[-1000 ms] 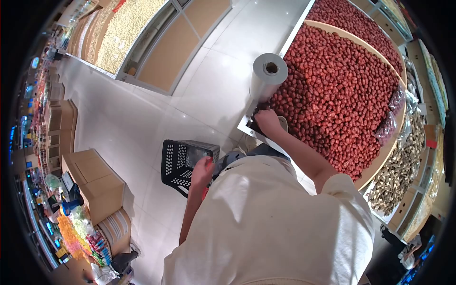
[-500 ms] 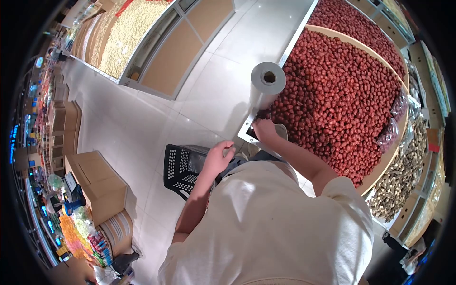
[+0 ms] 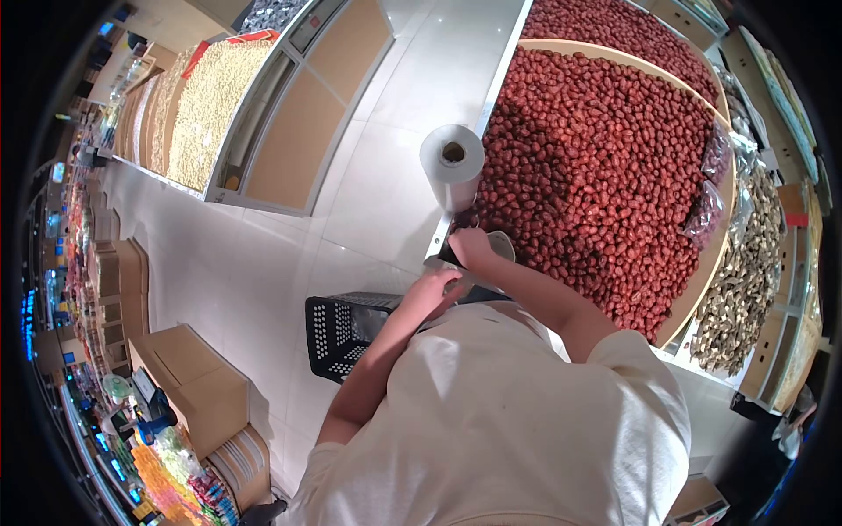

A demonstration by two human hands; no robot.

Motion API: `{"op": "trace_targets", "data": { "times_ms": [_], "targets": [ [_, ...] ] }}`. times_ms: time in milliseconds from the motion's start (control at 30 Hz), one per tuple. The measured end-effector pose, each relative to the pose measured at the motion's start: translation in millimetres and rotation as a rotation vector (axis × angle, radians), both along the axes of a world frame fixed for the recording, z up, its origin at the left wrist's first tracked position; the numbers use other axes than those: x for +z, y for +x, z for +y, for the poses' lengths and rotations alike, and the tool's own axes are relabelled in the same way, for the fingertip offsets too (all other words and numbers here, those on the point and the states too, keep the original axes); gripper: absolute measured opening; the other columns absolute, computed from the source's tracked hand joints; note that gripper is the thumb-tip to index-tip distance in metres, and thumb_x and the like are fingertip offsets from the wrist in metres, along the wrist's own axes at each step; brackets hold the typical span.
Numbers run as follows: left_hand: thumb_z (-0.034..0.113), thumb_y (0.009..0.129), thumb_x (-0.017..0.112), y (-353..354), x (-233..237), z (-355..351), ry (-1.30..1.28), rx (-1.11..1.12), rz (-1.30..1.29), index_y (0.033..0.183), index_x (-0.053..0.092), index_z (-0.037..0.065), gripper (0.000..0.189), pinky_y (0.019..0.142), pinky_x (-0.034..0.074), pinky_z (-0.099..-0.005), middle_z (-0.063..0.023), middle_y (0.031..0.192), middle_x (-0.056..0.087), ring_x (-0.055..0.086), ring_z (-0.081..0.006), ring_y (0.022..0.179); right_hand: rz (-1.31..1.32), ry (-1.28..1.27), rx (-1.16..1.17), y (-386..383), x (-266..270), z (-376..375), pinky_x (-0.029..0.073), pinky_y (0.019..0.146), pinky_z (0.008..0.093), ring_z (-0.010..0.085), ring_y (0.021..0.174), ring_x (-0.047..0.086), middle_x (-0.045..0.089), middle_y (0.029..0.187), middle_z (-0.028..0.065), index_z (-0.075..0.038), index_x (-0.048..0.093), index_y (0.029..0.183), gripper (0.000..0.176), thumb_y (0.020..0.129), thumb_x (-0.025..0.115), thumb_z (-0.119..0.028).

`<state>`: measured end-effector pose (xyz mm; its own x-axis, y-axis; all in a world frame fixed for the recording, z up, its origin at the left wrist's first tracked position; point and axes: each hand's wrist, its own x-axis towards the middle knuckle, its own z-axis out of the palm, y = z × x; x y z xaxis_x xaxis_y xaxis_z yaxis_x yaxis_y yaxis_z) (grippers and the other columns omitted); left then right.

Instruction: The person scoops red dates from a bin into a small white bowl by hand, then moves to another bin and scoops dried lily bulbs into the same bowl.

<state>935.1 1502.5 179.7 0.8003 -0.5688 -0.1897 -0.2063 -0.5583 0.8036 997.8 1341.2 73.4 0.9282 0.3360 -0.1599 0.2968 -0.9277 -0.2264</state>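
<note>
My right hand (image 3: 472, 246) is curled at the corner of the bin of red dates (image 3: 596, 175), near a pale round scoop or bowl rim (image 3: 501, 245). Its fingers are bent, and what they grip is too small to make out. Just below and left of it, my left hand (image 3: 431, 291) has its fingers drawn together; anything between them is hidden. A roll of clear plastic bags (image 3: 453, 180) stands upright at the bin's corner, above both hands. The black basket (image 3: 326, 337) hangs or stands left of my left forearm.
A display of pale nuts or seeds (image 3: 215, 114) is at the upper left. Cardboard boxes (image 3: 197, 386) stand at the lower left beside colourful packets (image 3: 167, 469). Dried mushrooms (image 3: 741, 302) lie at the right. Tiled floor (image 3: 263, 272) runs between the displays.
My left hand has moved right and up, close to my right hand. The view has shifted, so the bin and bag roll appear further left.
</note>
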Motion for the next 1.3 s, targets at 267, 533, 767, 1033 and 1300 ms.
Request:
{"op": "trace_targets", "data": {
  "times_ms": [267, 533, 767, 1033, 1300],
  "targets": [
    [0.024, 0.091, 0.062, -15, 2, 14, -0.061, 0.166, 0.251, 0.112, 0.064, 0.003, 0.030, 0.082, 0.053, -0.0385, -0.0176, 0.104, 0.069, 0.067, -0.0329, 0.095, 0.059, 0.100, 0.008, 3, -12, -4, 0.054, 0.065, 0.0440, 0.0323, 0.075, 0.068, 0.068, 0.079, 0.0145, -0.009, 0.071, 0.079, 0.012, 0.079, 0.061, -0.017],
    [0.023, 0.094, 0.061, -38, -12, 38, -0.113, 0.333, 0.396, 0.114, 0.063, 0.001, 0.030, 0.081, 0.050, -0.0286, -0.0091, 0.099, 0.069, 0.064, -0.0132, 0.089, 0.083, 0.085, -0.002, 1, 16, -19, 0.053, 0.064, 0.0429, 0.0300, 0.074, 0.069, 0.068, 0.078, 0.0138, -0.009, 0.071, 0.076, 0.012, 0.080, 0.063, -0.018],
    [0.024, 0.094, 0.061, -41, -12, 39, -0.068, 0.369, 0.430, 0.113, 0.063, 0.001, 0.030, 0.080, 0.050, -0.0274, -0.0077, 0.098, 0.069, 0.063, -0.0115, 0.088, -0.037, 0.082, 0.111, 1, 8, -19, 0.053, 0.060, 0.0425, 0.0308, 0.071, 0.068, 0.067, 0.075, 0.0122, -0.008, 0.069, 0.076, 0.013, 0.080, 0.062, -0.019],
    [0.025, 0.094, 0.060, -39, -17, 38, -0.102, 0.340, 0.424, 0.111, 0.063, 0.001, 0.030, 0.079, 0.050, -0.0282, -0.0077, 0.097, 0.069, 0.064, -0.0127, 0.087, -0.077, 0.125, 0.083, 4, -23, -7, 0.052, 0.057, 0.0434, 0.0293, 0.066, 0.067, 0.065, 0.070, 0.0126, -0.009, 0.066, 0.072, 0.014, 0.080, 0.063, -0.020],
    [0.026, 0.094, 0.061, -40, -19, 40, -0.079, 0.356, 0.407, 0.112, 0.063, 0.000, 0.031, 0.079, 0.050, -0.0282, -0.0082, 0.098, 0.070, 0.064, -0.0119, 0.088, -0.117, 0.050, -0.002, -2, -25, 6, 0.052, 0.057, 0.0441, 0.0318, 0.066, 0.067, 0.066, 0.071, 0.0149, -0.006, 0.065, 0.072, 0.016, 0.077, 0.064, -0.021]
  ]
}}
